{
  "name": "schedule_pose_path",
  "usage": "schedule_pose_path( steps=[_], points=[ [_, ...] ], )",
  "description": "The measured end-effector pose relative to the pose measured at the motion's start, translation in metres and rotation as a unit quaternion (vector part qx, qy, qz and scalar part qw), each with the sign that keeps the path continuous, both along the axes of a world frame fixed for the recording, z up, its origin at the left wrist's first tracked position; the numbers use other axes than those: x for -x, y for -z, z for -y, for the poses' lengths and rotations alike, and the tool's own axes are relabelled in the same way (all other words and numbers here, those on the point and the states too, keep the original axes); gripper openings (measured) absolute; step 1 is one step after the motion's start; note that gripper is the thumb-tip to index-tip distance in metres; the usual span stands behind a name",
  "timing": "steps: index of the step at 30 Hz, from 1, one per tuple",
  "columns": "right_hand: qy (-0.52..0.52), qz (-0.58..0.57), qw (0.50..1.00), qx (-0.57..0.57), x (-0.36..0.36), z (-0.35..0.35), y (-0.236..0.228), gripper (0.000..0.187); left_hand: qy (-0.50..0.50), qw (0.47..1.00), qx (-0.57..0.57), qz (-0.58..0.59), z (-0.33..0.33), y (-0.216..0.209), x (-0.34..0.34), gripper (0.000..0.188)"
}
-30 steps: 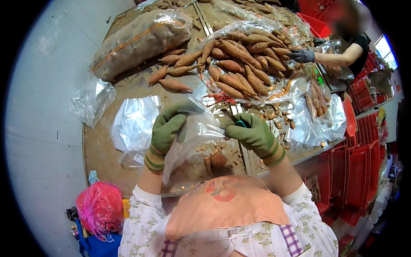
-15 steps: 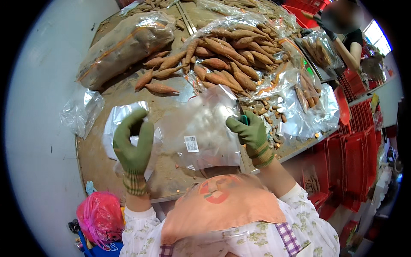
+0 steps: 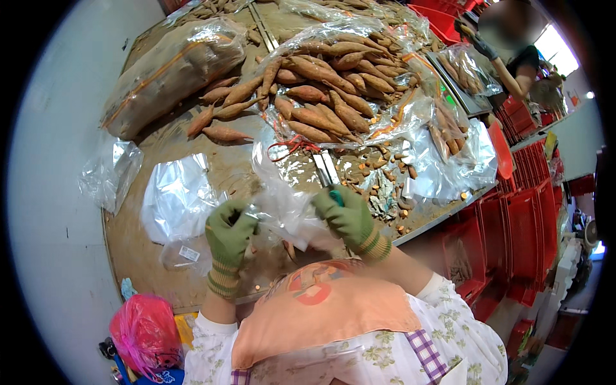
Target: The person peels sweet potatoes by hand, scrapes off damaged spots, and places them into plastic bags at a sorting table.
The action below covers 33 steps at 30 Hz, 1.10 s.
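My left hand [image 3: 231, 234], in a green knitted glove, is closed with its fingertips on the edge of a crumpled clear plastic bag [image 3: 285, 208]. The bag stretches toward my right hand [image 3: 346, 217], which wears a matching glove and is closed around the teal handle of a knife [image 3: 336, 197]. Its narrow blade points away from me, over a metal strip in the tabletop. Whether the right fingers also pinch the bag, I cannot tell. Beyond both hands, a heap of sweet potatoes [image 3: 324, 74] spills from a large opened clear bag.
A long full plastic sack [image 3: 173, 74] lies at the far left. Flat clear bags [image 3: 176, 196] rest left of my hands. Cut ends and scraps [image 3: 378, 173] litter the right side. Red crates [image 3: 523, 212] stand at the right, and another person's gloved hand [image 3: 478, 42] is at the far right.
My left hand has gone from open and empty to closed on the clear bag. That bag, spread flat before, is now crumpled and nearer to me. My right hand has shifted left with the knife.
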State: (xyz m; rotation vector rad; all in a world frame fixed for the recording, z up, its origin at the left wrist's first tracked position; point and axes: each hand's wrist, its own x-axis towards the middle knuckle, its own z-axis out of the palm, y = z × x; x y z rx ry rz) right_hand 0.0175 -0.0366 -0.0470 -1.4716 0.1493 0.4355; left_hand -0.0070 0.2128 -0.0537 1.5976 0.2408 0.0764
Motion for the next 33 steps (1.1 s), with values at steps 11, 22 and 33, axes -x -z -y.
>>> schedule_pose_path(
  steps=[11, 22, 33],
  points=[
    [0.101, -0.015, 0.956, -0.274, -0.001, 0.029, -0.02, 0.017, -0.053, 0.909, -0.413, -0.026, -0.055, 0.049, -0.032, 0.047],
    [-0.16, -0.046, 0.981, -0.104, -0.002, -0.003, -0.058, 0.021, 0.144, 0.854, -0.413, 0.28, 0.018, 0.034, -0.041, 0.048],
    [0.106, 0.246, 0.9, 0.343, -0.048, 0.095, 0.075, 0.024, 0.144, 0.947, -0.192, 0.216, -0.033, 0.046, -0.018, 0.022]
  ],
)
